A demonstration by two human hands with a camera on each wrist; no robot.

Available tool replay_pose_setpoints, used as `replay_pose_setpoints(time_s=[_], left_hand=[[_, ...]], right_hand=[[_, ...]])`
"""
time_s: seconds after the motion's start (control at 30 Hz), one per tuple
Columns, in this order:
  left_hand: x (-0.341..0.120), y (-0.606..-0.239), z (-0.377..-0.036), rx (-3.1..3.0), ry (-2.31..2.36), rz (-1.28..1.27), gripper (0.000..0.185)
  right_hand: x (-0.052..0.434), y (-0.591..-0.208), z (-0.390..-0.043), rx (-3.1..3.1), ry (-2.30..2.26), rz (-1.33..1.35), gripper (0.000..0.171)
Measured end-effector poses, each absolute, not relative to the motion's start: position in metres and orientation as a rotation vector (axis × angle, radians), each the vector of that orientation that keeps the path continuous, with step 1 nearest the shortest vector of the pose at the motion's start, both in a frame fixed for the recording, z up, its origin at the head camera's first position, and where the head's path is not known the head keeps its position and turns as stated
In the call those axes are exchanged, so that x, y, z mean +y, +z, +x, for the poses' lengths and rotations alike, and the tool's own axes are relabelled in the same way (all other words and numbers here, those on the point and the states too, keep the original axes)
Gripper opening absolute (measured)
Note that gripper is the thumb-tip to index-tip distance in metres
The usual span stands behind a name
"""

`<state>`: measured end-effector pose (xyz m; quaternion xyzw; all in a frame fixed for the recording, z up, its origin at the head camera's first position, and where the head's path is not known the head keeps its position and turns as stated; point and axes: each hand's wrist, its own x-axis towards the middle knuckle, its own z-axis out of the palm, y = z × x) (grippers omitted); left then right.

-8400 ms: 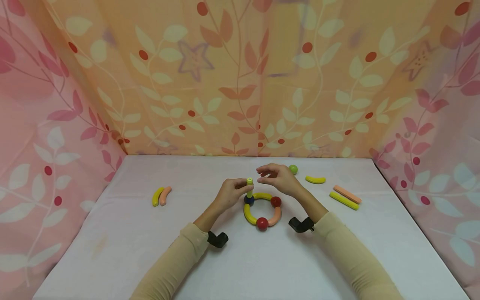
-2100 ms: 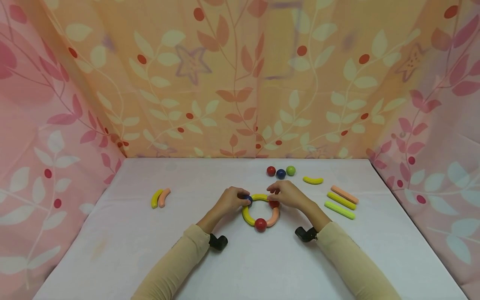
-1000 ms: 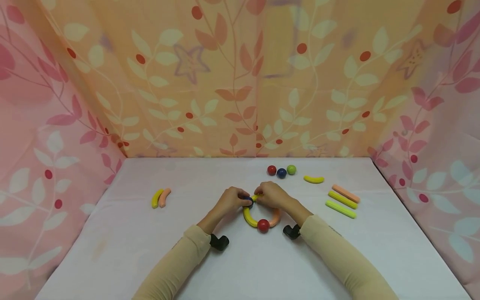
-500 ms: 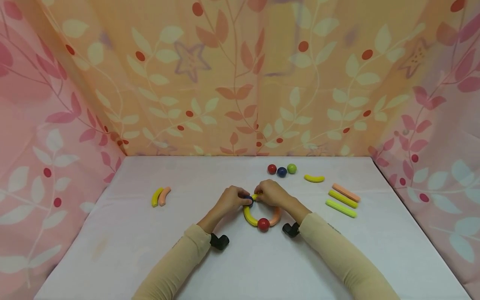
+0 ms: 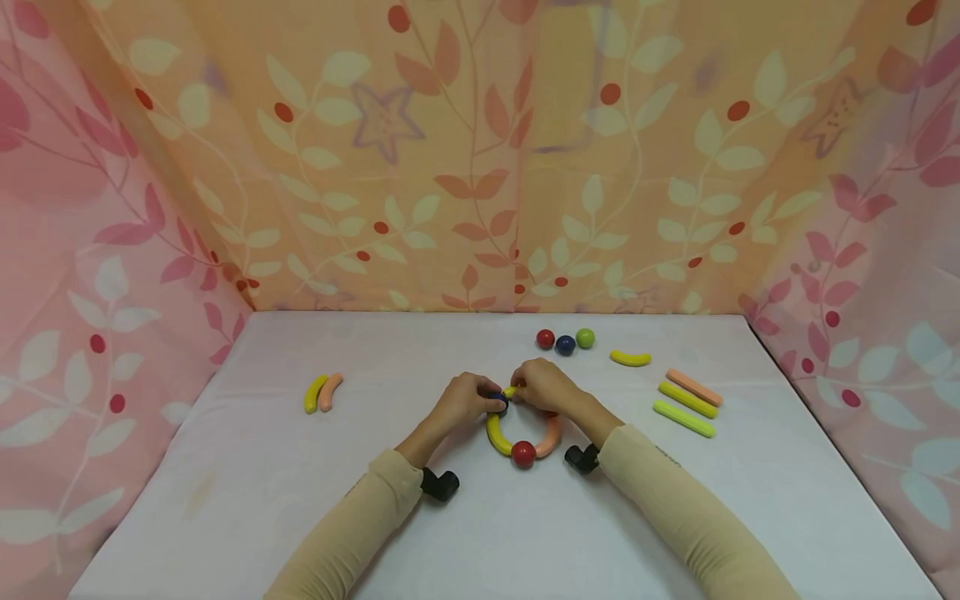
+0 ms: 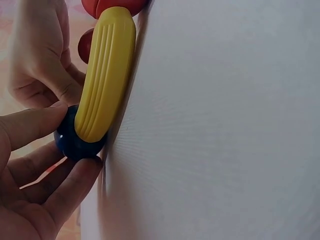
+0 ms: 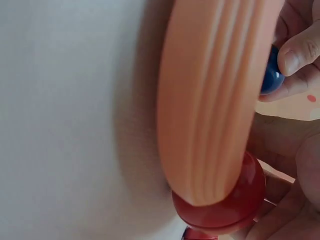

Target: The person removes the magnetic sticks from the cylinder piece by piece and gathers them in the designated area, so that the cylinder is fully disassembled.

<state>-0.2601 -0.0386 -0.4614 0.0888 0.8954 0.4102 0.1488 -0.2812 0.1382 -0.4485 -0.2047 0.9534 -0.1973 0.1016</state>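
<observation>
Two hands work the ring's 12 o'clock: left hand [image 5: 467,402] pinches blue ball [image 6: 75,141], right hand [image 5: 542,385] pinches yellow arc [image 5: 513,392]; uneven pull could pop red ball [image 5: 523,453].

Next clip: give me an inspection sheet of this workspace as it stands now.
Surface: white table, cloth-covered.
Job's things: ring of curved pieces and balls; blue ball at its far side.
Clutter: three balls, yellow curve, three sticks, curved pair.
Hands: left hand pinches the blue ball; right hand grips the ring's far arc.
Cables: nothing seen.
Surroundings: leaf-print curtains on three sides.
</observation>
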Motion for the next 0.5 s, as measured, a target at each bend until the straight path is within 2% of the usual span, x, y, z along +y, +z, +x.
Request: replay_pose_setpoints(time_s=[0.5], left_hand=[[-0.04,-0.461,-0.258,2.586,1.122,0.223,0.026]], right_hand=[[0.169,-0.433,-0.262,2.789,-0.652,-0.403,0.039]])
